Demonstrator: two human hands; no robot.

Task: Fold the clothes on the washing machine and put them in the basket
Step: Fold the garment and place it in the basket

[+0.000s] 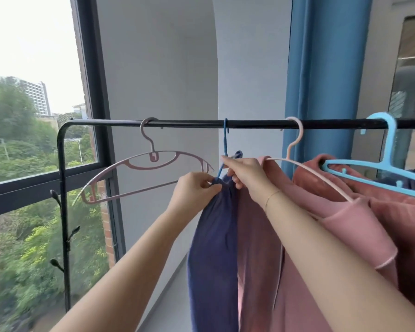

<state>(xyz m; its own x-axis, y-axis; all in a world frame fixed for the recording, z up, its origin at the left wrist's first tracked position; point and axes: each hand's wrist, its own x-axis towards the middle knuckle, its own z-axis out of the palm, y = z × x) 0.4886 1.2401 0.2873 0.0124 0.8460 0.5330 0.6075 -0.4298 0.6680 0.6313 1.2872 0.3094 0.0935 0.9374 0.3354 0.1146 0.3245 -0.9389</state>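
A navy garment hangs from a dark blue hanger hooked on the black rail. My left hand pinches the navy cloth at its top, just below the hanger's arm. Slightly higher, my right hand grips the hanger and the cloth's upper edge beside the hook stem. A dusty pink garment hangs right behind the navy one. No washing machine or basket is in view.
An empty pink hanger hangs left of my hands. To the right are a pale pink hanger with a pink top, a light blue hanger, and a blue curtain. The rack's post stands by the window.
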